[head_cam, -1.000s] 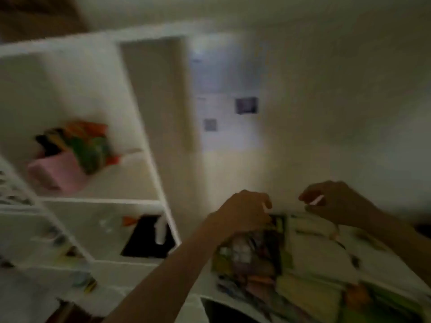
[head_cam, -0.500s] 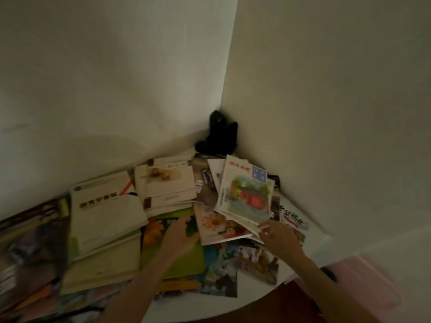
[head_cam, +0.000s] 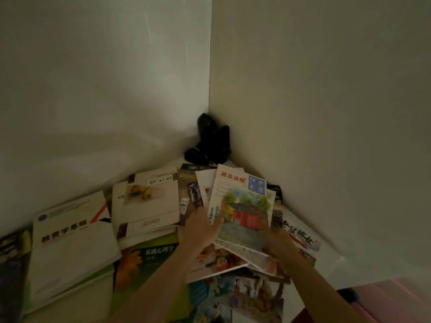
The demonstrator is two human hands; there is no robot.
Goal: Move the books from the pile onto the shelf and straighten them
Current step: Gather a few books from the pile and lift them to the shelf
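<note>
Walls (head_cam: 303, 89) meet in a corner, and everything is placed from that corner. Spread out below it lies the pile of books (head_cam: 144, 229), overlapping flat on a white surface (head_cam: 326, 259); roughly a dozen covers show, though the exact count cannot be told where they overlap. Farthest left of the corner is one large white textbook (head_cam: 72, 241), with one cream book (head_cam: 151, 201) between it and the corner, and one green book (head_cam: 149, 257) below that. Directly below the corner is one magazine with a red building on its cover (head_cam: 245, 210), raised at a tilt on a small fanned stack. Left hand (head_cam: 200, 229) grips the magazine's left edge, fingers curled onto the cover. Right hand (head_cam: 277, 241) is at the stack's lower right edge; it is blurred, so its grip cannot be told. Tucked right into the corner sits one small black object (head_cam: 210, 141).
</note>
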